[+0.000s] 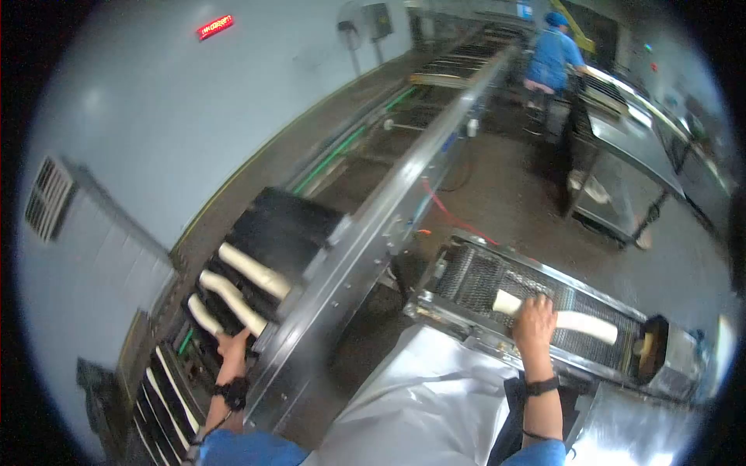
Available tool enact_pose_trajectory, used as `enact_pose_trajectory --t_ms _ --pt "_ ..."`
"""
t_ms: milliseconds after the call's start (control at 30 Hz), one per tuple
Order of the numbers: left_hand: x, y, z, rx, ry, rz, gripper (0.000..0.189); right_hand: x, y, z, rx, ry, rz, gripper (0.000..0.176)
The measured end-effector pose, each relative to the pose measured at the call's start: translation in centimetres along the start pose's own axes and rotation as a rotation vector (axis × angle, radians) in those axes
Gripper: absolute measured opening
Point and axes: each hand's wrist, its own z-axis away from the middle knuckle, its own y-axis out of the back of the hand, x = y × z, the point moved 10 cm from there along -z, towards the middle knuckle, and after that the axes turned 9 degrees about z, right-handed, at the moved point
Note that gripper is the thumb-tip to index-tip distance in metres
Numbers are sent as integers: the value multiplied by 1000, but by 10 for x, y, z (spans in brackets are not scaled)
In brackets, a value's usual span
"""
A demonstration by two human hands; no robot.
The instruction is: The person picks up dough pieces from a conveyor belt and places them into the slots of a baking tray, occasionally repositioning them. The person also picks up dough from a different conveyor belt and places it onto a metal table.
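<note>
While right hand (535, 320) closed over the roll (584, 326) on mesh belt (474, 281) | left hand (231, 348) at log (204, 315) end, grip unclear | level, even support looked safest against sagging

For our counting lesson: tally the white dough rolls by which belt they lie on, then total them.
Dough rolls on the black belt: 3
Dough roll on the mesh belt, under the right hand: 1
Total: 4

4 dough rolls (233, 301): 3 on black belt (287, 225), 1 on mesh belt (474, 279); 2 hands, left hand (231, 348), right hand (535, 320); 2 wristbands (542, 385); 1 co-worker (553, 58); 1 red sign (215, 26)
</note>
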Motion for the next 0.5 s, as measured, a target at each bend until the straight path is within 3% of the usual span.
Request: enact_pose_trajectory --t_ms 100,200,233,267,367,467,500 --pt "31 -11 26 -78 42 40 112 -19 15 5 -42 34 -124 41" --pt "51 -33 36 -133 90 -48 124 -14 37 -15 58 100 -533 40" --pt "53 -42 34 -157 75 -36 126 -1 45 -26 296 139 -706 40" --pt "60 -49 40 -184 65 52 125 -5 84 -36 107 64 -953 38" --pt "69 -71 37 -163 36 122 121 -9 168 -57 130 73 -1552 37" --pt "76 -96 32 -195 29 240 119 -53 271 -59 181 417 -1958 53" --pt "80 -102 31 -207 -54 309 116 -70 285 -61 106 567 -2042 58"
